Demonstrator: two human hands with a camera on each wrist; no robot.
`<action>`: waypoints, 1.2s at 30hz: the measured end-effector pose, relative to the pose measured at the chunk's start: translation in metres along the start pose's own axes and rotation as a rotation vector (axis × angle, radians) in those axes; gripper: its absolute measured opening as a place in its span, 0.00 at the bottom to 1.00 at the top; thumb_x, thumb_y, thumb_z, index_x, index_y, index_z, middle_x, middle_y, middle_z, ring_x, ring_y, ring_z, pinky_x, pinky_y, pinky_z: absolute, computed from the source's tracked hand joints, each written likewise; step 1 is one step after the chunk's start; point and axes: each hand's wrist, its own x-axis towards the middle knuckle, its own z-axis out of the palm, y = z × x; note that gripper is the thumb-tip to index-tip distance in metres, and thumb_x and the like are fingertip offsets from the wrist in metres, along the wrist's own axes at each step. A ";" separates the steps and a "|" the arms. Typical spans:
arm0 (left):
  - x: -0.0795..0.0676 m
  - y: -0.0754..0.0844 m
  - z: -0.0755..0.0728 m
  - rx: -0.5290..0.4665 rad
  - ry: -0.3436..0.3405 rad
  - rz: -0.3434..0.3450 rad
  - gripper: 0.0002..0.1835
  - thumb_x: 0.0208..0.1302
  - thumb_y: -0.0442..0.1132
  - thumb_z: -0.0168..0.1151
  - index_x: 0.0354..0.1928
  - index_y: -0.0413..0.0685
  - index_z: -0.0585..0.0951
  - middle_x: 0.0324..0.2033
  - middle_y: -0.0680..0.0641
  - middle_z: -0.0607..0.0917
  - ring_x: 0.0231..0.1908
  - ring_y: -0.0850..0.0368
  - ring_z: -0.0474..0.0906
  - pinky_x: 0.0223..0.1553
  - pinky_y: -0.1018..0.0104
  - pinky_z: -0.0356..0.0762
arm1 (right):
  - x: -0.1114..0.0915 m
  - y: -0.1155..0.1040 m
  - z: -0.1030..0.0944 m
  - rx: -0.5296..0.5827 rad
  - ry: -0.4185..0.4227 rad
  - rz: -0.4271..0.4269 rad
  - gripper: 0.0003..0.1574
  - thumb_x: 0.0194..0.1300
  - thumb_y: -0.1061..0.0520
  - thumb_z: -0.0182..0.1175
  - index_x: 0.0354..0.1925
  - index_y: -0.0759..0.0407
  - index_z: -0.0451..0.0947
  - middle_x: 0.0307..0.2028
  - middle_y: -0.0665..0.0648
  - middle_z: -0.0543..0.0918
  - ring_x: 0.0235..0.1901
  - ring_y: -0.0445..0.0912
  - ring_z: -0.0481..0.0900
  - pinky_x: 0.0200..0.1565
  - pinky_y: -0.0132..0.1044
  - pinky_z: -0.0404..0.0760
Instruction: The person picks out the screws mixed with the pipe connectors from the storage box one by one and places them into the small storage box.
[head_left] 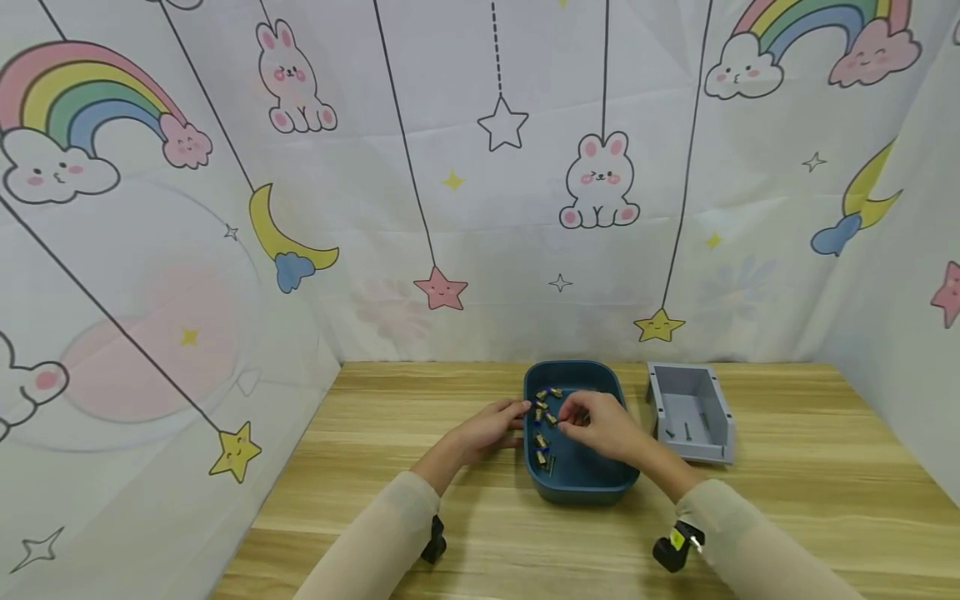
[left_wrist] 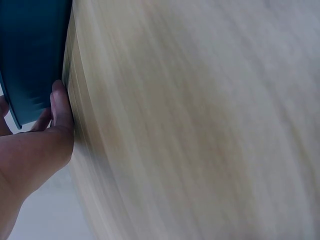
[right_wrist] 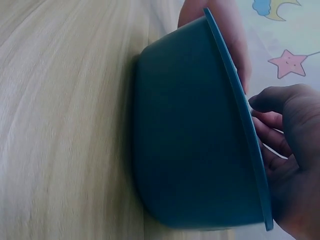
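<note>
A dark blue tub (head_left: 588,492) stands on the table. Several small brass-coloured pieces (head_left: 542,457) with dark blue bits lie along its left side, with a thin metal pin or screw (head_left: 552,467) beside them. My left hand (head_left: 486,429) rests against the tub's left wall, fingers fairly straight, one fingertip at the rim. Over the tub, my right hand (head_left: 600,423) has its thumb and fingers bent together, tips right at one brass-coloured piece (head_left: 551,419); I cannot tell whether they pinch it. In the right wrist view the tub's wall (right_wrist: 195,135) hides those fingertips.
A grey bin (head_left: 708,454) stands right of the tub with a few thin screws (head_left: 687,432) in it. The wood-grain table (head_left: 390,408) meets a patterned cloth backdrop (head_left: 517,225) at the back, and cloth also hangs at both sides.
</note>
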 end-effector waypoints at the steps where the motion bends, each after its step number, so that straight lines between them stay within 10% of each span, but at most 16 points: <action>1: 0.000 0.000 0.000 0.000 -0.001 0.002 0.33 0.85 0.50 0.51 0.76 0.31 0.63 0.66 0.34 0.77 0.69 0.43 0.74 0.66 0.50 0.80 | 0.000 -0.001 0.001 0.001 -0.002 0.002 0.03 0.69 0.64 0.70 0.39 0.59 0.84 0.33 0.46 0.83 0.32 0.39 0.80 0.36 0.34 0.84; 36: 0.000 -0.002 -0.001 0.019 0.003 -0.006 0.36 0.84 0.53 0.52 0.79 0.32 0.61 0.68 0.34 0.75 0.71 0.42 0.72 0.67 0.50 0.78 | 0.003 -0.001 0.018 0.063 -0.120 0.070 0.03 0.69 0.63 0.71 0.39 0.58 0.85 0.33 0.47 0.83 0.32 0.41 0.80 0.35 0.34 0.82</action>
